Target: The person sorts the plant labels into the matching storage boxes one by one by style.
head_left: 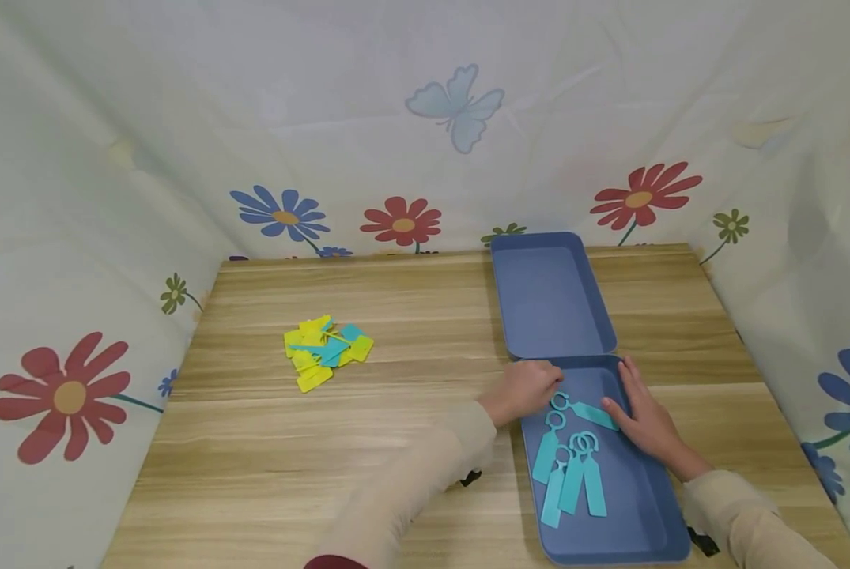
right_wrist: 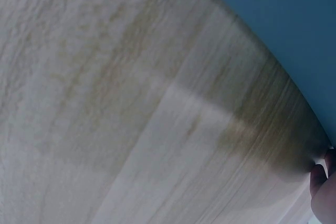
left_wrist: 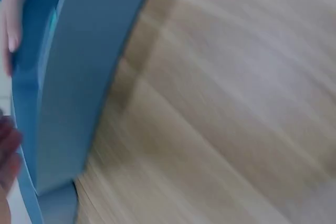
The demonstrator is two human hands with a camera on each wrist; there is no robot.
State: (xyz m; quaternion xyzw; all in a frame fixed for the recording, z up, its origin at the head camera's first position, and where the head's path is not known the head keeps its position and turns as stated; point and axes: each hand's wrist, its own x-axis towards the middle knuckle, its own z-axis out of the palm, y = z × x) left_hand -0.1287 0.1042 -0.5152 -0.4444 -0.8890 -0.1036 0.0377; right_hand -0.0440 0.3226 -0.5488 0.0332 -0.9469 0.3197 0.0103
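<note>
Nearest you, four turquoise tags (head_left: 572,482) lie toward the left edge of the near tray (head_left: 638,514), some overlapping, rings toward its far edge and flat ends toward its near edge. Just past them, a fifth tag (head_left: 595,415) lies aslant between your hands, and that is the relation to mind: its ring is just beside your left hand (head_left: 524,389), its long axis slopes toward the tray's right edge, and its flat end is by the thumb of your right hand (head_left: 648,423); I cannot tell whether the thumb touches it. Your left hand is at the tray's far left corner, fingers curled, but the tips are hidden, so I cannot tell whether they pinch anything. Your right hand rests at the right edge, fingers straight, thumb spread inside the wall.

For room, the tray floor shows from the tags to its near right corner. Leftward, a wide stretch of desk (head_left: 410,300) separates the tray from a heap of yellow and turquoise tags (head_left: 332,352). Beyond your hands, the far tray (head_left: 549,292) runs on end to end up to the desk's far edge
</note>
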